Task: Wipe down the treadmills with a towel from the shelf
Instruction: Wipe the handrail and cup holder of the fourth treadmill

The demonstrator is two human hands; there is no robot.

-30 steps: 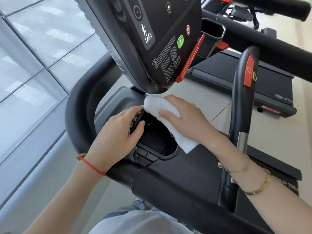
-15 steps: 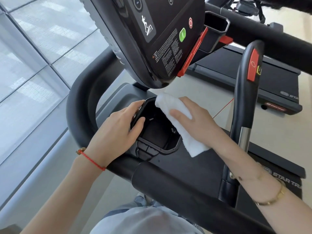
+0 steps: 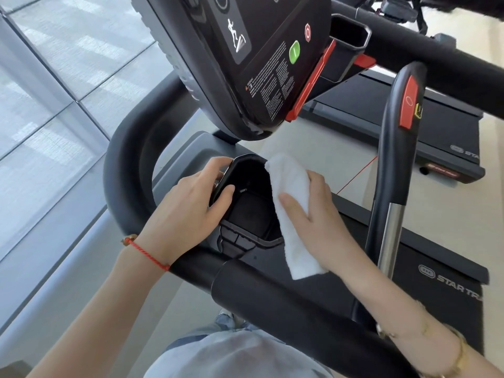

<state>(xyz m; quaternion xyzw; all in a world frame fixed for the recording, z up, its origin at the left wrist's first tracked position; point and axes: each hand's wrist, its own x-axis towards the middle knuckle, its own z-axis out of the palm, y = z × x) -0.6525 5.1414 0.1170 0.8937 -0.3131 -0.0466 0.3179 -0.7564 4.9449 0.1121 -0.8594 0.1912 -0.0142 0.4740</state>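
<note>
I stand at a black treadmill, its console (image 3: 245, 58) tilted above a black cup holder tray (image 3: 248, 208). My left hand (image 3: 188, 211) grips the tray's left rim, thumb inside and fingers curled over the edge. My right hand (image 3: 313, 214) holds a folded white towel (image 3: 291, 211) against the tray's right rim, thumb on top and fingers wrapped behind it. The towel's lower end hangs over the dark deck below the tray.
A curved black handrail (image 3: 131, 165) loops round the left and front. An upright grip with a red button (image 3: 401, 148) rises on the right. A second treadmill (image 3: 409, 124) stands beyond. Glass wall panels (image 3: 54, 91) run along the left.
My right hand and the towel have slid from the tray's top edge down along its right rim. My left hand has kept its grip on the left rim.
</note>
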